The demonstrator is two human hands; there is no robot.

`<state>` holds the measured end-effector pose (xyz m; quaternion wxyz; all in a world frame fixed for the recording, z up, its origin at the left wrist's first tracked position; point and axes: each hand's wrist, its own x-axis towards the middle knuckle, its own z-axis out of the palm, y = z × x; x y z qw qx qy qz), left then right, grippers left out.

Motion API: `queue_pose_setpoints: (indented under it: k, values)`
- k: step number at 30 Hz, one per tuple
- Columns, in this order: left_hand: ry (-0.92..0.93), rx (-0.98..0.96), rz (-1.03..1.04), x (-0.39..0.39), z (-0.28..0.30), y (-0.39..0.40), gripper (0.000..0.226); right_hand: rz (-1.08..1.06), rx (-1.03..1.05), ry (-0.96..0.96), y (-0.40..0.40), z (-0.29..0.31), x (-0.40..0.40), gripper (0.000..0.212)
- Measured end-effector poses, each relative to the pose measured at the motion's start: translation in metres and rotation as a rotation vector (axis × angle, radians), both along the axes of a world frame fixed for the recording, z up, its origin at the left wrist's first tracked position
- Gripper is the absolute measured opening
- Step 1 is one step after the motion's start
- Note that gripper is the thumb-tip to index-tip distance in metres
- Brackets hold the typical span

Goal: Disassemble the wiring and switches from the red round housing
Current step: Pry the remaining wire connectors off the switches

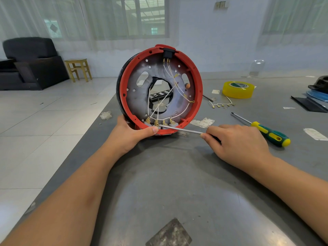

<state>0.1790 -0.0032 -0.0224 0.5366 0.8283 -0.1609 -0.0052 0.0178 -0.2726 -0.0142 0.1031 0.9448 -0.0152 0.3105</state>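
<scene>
Red round housing (198, 96) standing on edge on the grey table (177, 174), left hand (132, 134) gripping its lower rim, thumb pressing the edge, right hand (237, 142) pinching a thin screwdriver (181, 129), tip touching the brass terminals (156, 122) among white wires (179, 87), green-yellow screwdriver (269, 134) lying just beside.

a makeshift workshop in a lived-in room: a scuffed grey counter (177, 174) with a screwdriver (266, 132) and yellow tape roll (237, 89), black sofa (30, 63), wooden stool (78, 69), curtained windows (113, 18).
</scene>
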Motion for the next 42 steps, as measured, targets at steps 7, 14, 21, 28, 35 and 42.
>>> queue_pose_setpoints:
  k: [7,14,21,28,35,42]
  values:
    - [0.004,-0.002,0.005,-0.004,0.002,0.000,0.127,0.022,0.010,0.022,-0.003,0.003,0.002,0.050]
    - [0.019,0.021,-0.035,-0.007,0.004,0.003,0.112,0.060,0.053,0.101,-0.013,0.011,0.002,0.052]
    - [0.151,-0.123,-0.159,-0.009,0.014,0.001,0.106,0.042,0.006,0.109,-0.007,0.018,0.001,0.044]
    - [0.332,-0.310,-0.215,-0.011,0.014,0.000,0.097,0.039,-0.042,0.109,-0.005,0.020,0.001,0.049]
    - [0.409,-0.406,-0.263,-0.008,0.008,-0.003,0.085,0.026,-0.071,0.118,-0.002,0.022,0.000,0.052]
    - [0.420,-0.434,-0.293,-0.009,0.009,-0.001,0.088,0.014,-0.063,0.146,0.005,0.022,-0.002,0.047]
